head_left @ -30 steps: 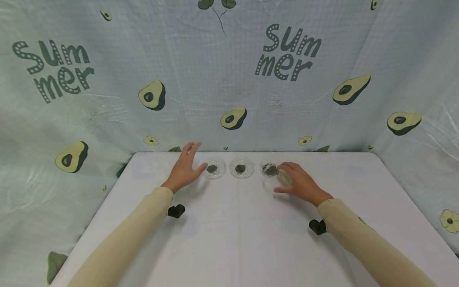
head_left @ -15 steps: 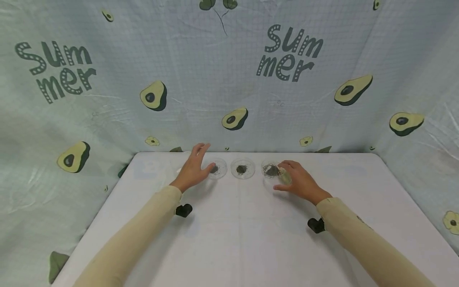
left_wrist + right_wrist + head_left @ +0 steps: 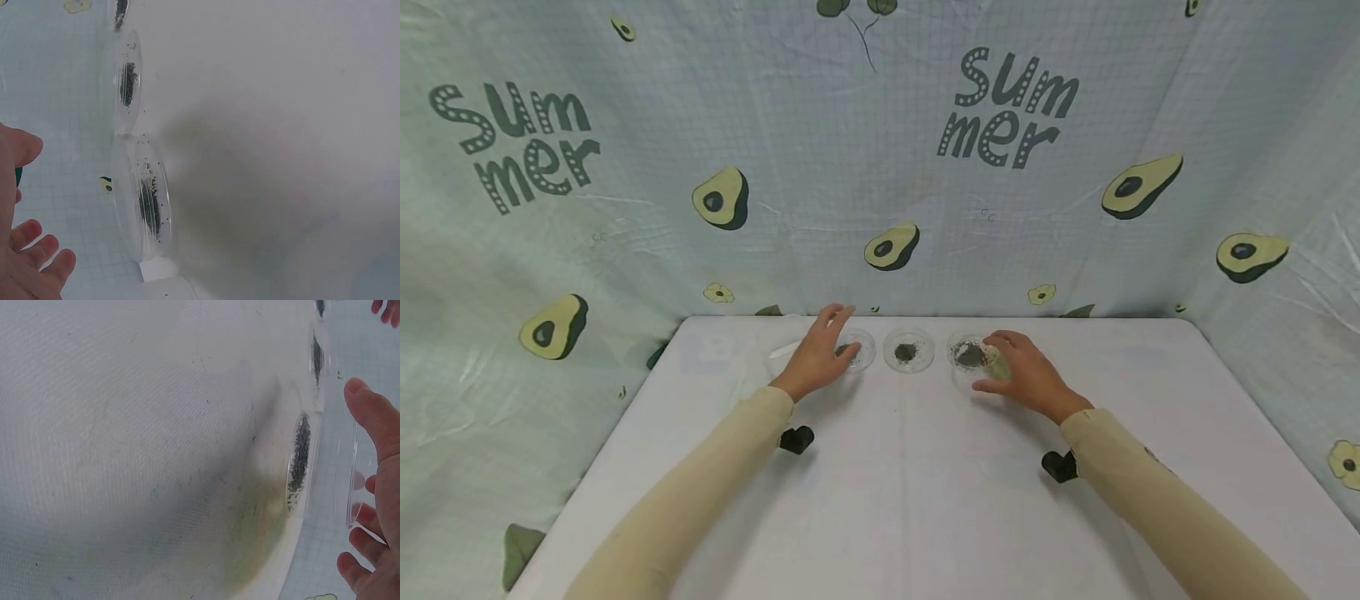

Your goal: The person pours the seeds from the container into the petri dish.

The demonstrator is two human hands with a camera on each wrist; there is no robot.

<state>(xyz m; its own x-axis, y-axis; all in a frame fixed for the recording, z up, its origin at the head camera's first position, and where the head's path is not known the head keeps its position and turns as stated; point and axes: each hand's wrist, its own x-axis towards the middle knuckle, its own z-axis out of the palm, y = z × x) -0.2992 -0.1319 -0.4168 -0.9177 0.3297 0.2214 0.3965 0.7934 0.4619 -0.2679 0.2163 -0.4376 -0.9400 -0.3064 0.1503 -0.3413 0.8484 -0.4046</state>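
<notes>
Three clear petri dishes stand in a row near the table's back edge, each with dark granules: the left dish [image 3: 159, 187], the middle dish [image 3: 891, 363] and the right dish [image 3: 953, 340]. My left hand [image 3: 818, 357] hovers over the left dish, fingers spread and holding nothing, overlapping part of it in the head view. Above the right dish, my right hand [image 3: 1028, 375] grips a clear round petri dish lid [image 3: 351, 475] by its edge between thumb and fingers. That lid is barely visible from the head.
Behind the left hand lies another clear round piece with a white item [image 3: 784, 351] at it. A white table [image 3: 895, 500] stretches towards me. At its back hangs a curtain [image 3: 805, 167] with avocado prints. A black device [image 3: 796, 439] sits under each wrist.
My left hand has moved right, from beside the left dish to over it. The right hand keeps the lid near the right dish, almost unmoved.
</notes>
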